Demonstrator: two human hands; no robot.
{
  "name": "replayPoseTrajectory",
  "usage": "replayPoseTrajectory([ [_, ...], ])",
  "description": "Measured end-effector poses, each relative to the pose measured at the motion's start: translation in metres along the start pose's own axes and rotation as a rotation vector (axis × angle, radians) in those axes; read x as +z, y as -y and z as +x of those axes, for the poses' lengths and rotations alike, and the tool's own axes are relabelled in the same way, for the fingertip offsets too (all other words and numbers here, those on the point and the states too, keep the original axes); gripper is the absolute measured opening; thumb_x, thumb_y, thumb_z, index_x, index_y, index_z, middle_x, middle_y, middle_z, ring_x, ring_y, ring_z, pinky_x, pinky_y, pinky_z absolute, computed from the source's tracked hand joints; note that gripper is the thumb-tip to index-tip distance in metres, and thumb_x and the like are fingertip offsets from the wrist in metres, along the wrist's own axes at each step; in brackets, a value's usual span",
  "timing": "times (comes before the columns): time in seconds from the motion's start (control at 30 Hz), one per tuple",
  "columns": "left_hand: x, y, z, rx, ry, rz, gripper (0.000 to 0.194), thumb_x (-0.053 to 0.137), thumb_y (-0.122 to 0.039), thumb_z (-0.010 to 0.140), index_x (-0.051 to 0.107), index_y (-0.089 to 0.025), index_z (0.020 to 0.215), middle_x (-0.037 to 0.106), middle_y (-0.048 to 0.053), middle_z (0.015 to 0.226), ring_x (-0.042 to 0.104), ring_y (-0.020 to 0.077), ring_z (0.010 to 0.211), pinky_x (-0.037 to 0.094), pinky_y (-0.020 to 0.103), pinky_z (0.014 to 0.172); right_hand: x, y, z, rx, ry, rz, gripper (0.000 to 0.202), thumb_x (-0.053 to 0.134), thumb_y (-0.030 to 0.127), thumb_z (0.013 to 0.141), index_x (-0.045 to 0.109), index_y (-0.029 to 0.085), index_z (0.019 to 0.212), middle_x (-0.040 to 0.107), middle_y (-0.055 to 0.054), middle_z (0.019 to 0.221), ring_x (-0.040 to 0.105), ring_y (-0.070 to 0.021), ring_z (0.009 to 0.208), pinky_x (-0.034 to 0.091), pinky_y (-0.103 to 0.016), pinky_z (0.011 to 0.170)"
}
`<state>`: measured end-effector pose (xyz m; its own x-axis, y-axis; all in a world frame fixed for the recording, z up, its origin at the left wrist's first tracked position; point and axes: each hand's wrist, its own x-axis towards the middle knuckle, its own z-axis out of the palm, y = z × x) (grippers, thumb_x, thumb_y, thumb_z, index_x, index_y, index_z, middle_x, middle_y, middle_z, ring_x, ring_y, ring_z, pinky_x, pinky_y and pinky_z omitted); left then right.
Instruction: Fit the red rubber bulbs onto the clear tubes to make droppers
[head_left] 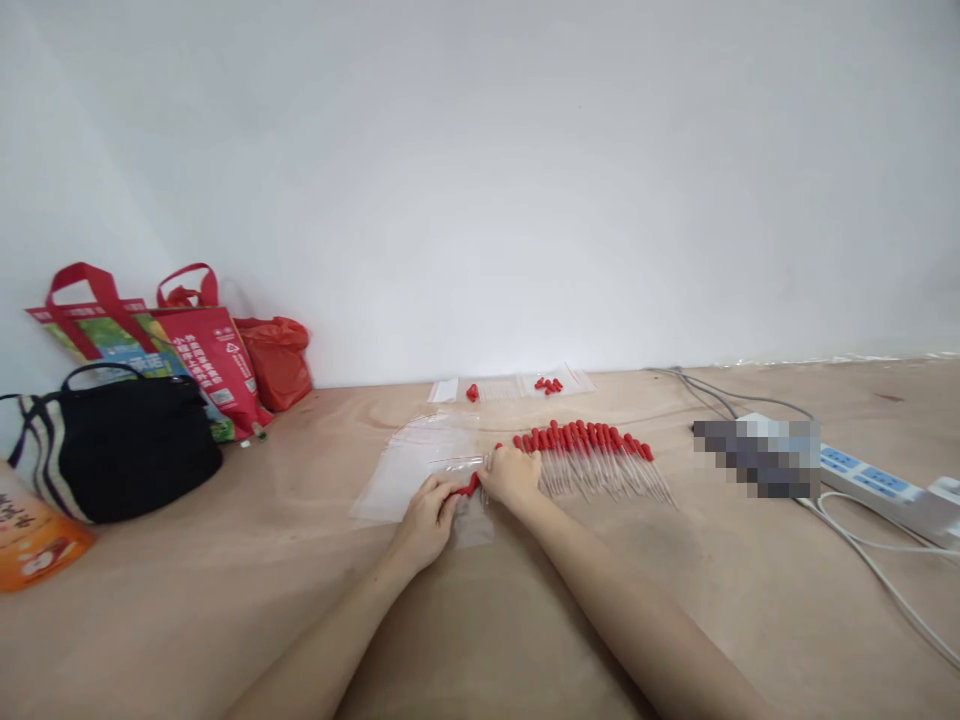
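Note:
My left hand is closed, its fingertips pinching at some red rubber bulbs. Beside it my right hand has its fingers curled at the other side of these bulbs; what it grips is hidden. A small clear plastic bag lies under and between the hands. Behind the left hand, a stack of clear zip bags is spread on the table. Just right of my right hand, several droppers with red bulbs lie in a row, their clear tips pointing toward me.
Near the wall are flat clear bags with loose red bulbs. To the left stand a black bag, a red shopping bag, a red plastic bag and an orange pouch. A power strip with cables lies right.

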<state>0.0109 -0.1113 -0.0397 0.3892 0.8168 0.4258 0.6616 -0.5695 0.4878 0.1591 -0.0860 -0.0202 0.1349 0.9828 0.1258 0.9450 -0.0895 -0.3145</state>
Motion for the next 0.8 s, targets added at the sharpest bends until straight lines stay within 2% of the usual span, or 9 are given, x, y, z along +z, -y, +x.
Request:
replayPoseTrajectory([
  [0.17, 0.002, -0.002, -0.001, -0.033, 0.031, -0.031, 0.018, 0.042, -0.016, 0.079, 0.058, -0.016, 0.088, 0.059, 0.004, 0.083, 0.056, 0.0143, 0.072, 0.046, 0.026, 0.064, 0.000, 0.002, 0.002, 0.015, -0.005, 0.032, 0.025, 0.050, 0.031, 0.072, 0.063, 0.013, 0.083, 0.066, -0.014, 0.084, 0.060, -0.0243, 0.081, 0.032, -0.037, 0.078],
  [0.27, 0.002, -0.004, -0.003, -0.075, 0.039, -0.073, 0.014, 0.045, -0.017, 0.077, 0.056, -0.016, 0.086, 0.060, 0.003, 0.082, 0.056, 0.0131, 0.069, 0.045, 0.024, 0.061, -0.006, -0.004, 0.000, -0.003, -0.029, 0.067, 0.027, 0.044, 0.032, 0.078, 0.062, 0.013, 0.078, 0.066, -0.014, 0.080, 0.060, -0.0238, 0.078, 0.034, -0.035, 0.075],
  [0.33, 0.002, -0.006, -0.003, -0.094, 0.031, -0.106, 0.011, 0.046, -0.019, 0.077, 0.054, -0.016, 0.085, 0.060, 0.002, 0.080, 0.055, 0.0121, 0.066, 0.044, 0.024, 0.060, -0.012, -0.016, -0.004, -0.037, -0.044, 0.096, 0.030, 0.039, 0.033, 0.082, 0.060, 0.013, 0.077, 0.066, -0.012, 0.079, 0.060, -0.0214, 0.076, 0.035, -0.031, 0.071],
  [0.43, 0.003, -0.013, -0.005, -0.089, 0.018, -0.153, 0.010, 0.047, -0.023, 0.077, 0.052, -0.016, 0.083, 0.060, 0.000, 0.077, 0.054, 0.0108, 0.063, 0.044, 0.023, 0.059, -0.019, -0.045, -0.018, -0.144, -0.071, 0.175, 0.023, 0.037, 0.031, 0.084, 0.054, 0.016, 0.083, 0.065, -0.006, 0.079, 0.059, -0.0147, 0.071, 0.035, -0.023, 0.062],
  [0.53, 0.007, -0.023, -0.008, -0.070, 0.034, -0.192, 0.012, 0.048, -0.027, 0.078, 0.053, -0.016, 0.082, 0.059, -0.001, 0.073, 0.054, 0.0106, 0.061, 0.043, 0.022, 0.057, -0.017, -0.081, -0.041, -0.363, -0.157, 0.332, 0.021, 0.036, 0.032, 0.086, 0.048, 0.018, 0.077, 0.061, -0.002, 0.064, 0.054, -0.0130, 0.057, 0.034, -0.024, 0.060],
  [0.63, 0.012, -0.033, -0.011, -0.053, 0.051, -0.226, 0.015, 0.047, -0.028, 0.079, 0.055, -0.017, 0.084, 0.060, -0.001, 0.072, 0.055, 0.0112, 0.063, 0.044, 0.021, 0.058, -0.014, -0.108, -0.064, -0.489, -0.183, 0.346, 0.018, 0.036, 0.029, 0.086, 0.047, 0.019, 0.076, 0.059, 0.000, 0.065, 0.052, -0.0122, 0.058, 0.032, -0.027, 0.065],
  [0.7, 0.015, -0.038, -0.012, -0.032, 0.058, -0.237, 0.016, 0.047, -0.028, 0.078, 0.057, -0.017, 0.086, 0.062, 0.000, 0.075, 0.057, 0.0119, 0.066, 0.045, 0.022, 0.060, -0.014, -0.115, -0.075, -0.529, -0.147, 0.344, 0.017, 0.035, 0.028, 0.087, 0.047, 0.019, 0.079, 0.058, 0.000, 0.066, 0.051, -0.0118, 0.057, 0.030, -0.028, 0.065],
  [0.8, 0.019, -0.042, -0.013, 0.006, 0.074, -0.249, 0.018, 0.047, -0.027, 0.079, 0.060, -0.017, 0.087, 0.065, 0.002, 0.079, 0.058, 0.0132, 0.070, 0.046, 0.023, 0.064, -0.018, -0.111, -0.081, -0.543, -0.118, 0.373, 0.017, 0.035, 0.027, 0.087, 0.049, 0.019, 0.082, 0.056, 0.000, 0.066, 0.049, -0.0119, 0.058, 0.030, -0.028, 0.065],
])
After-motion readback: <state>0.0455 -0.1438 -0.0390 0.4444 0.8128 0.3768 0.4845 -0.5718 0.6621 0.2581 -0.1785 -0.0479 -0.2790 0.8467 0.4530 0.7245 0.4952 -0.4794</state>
